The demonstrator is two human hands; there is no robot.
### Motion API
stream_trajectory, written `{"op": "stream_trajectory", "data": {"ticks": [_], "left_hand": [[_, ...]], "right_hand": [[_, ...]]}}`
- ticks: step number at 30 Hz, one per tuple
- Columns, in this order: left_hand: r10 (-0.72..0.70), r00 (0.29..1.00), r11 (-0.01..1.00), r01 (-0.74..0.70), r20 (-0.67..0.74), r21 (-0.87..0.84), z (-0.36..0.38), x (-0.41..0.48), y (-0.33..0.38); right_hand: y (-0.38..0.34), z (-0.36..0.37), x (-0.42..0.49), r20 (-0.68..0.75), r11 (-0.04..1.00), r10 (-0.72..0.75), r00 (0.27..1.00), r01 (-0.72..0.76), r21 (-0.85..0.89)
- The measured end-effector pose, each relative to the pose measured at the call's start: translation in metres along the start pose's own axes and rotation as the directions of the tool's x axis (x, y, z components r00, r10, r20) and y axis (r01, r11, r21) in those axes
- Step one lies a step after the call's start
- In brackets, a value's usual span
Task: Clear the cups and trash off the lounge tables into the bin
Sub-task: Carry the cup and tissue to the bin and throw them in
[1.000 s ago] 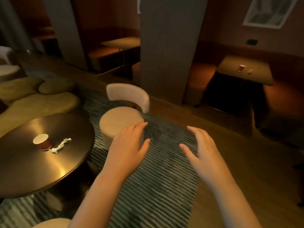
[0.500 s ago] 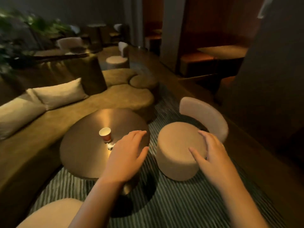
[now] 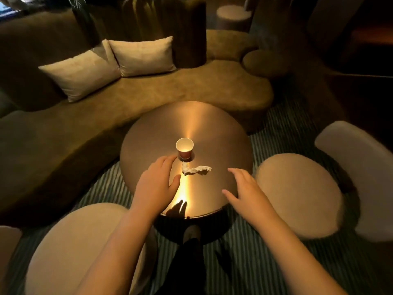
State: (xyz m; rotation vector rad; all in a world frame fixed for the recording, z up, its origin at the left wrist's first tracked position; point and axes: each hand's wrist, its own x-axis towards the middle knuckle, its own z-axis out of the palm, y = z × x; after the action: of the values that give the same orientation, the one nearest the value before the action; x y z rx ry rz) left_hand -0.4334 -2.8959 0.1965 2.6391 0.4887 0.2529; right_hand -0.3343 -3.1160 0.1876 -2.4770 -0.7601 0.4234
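A red paper cup (image 3: 184, 149) with a white inside stands upright near the middle of the round bronze table (image 3: 153, 133). A crumpled white napkin (image 3: 195, 169) lies just in front of it. My left hand (image 3: 156, 186) hovers over the table's near left part, fingers straight, its fingertips close to the cup's base but apart from it. My right hand (image 3: 246, 192) is spread over the near right edge, holding nothing. No bin is in view.
A curved olive sofa (image 3: 148, 92) with two pale cushions (image 3: 110, 62) wraps behind the table. Round beige stools stand at the right (image 3: 297, 194) and near left (image 3: 74, 248). Striped carpet (image 3: 287, 128) covers the floor. My dark trouser leg (image 3: 189, 265) shows below the table.
The view has swung left and down until the round table sits straight ahead. Both hands now reach over the tabletop, with the left hand close to the cup.
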Motion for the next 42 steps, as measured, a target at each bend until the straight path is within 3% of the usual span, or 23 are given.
{"op": "stream_trajectory", "data": {"ticks": [11,16,26,34,39,42], "left_hand": [[0.024,0.936,1.000,-0.029,0.350,0.007,0.097,0.130,-0.086],[0.003,0.889,1.000,-0.016,0.459,0.024,0.122,0.150,-0.090],[-0.048,0.804,0.990,-0.039,0.593,0.133,0.152,0.164,-0.097],[-0.077,0.904,0.997,0.062,0.420,0.049,0.133,0.162,-0.089],[-0.118,0.987,0.992,0.113,0.107,0.053,0.081,0.141,-0.063],[-0.176,0.979,0.980,0.184,-0.101,0.073,0.038,0.114,-0.031]], "right_hand": [[0.049,0.088,0.163,0.374,0.989,0.054,0.926,0.002,-0.147],[0.071,0.119,0.186,0.554,0.976,0.068,0.829,0.060,-0.209],[0.090,0.146,0.194,0.537,0.982,0.043,0.842,0.062,-0.177],[0.079,0.113,0.200,0.366,0.997,-0.038,0.930,0.063,-0.055],[0.052,0.045,0.190,0.124,0.991,-0.129,0.984,0.123,0.052],[0.030,0.001,0.171,0.006,0.966,-0.220,0.975,0.217,0.140]]}}
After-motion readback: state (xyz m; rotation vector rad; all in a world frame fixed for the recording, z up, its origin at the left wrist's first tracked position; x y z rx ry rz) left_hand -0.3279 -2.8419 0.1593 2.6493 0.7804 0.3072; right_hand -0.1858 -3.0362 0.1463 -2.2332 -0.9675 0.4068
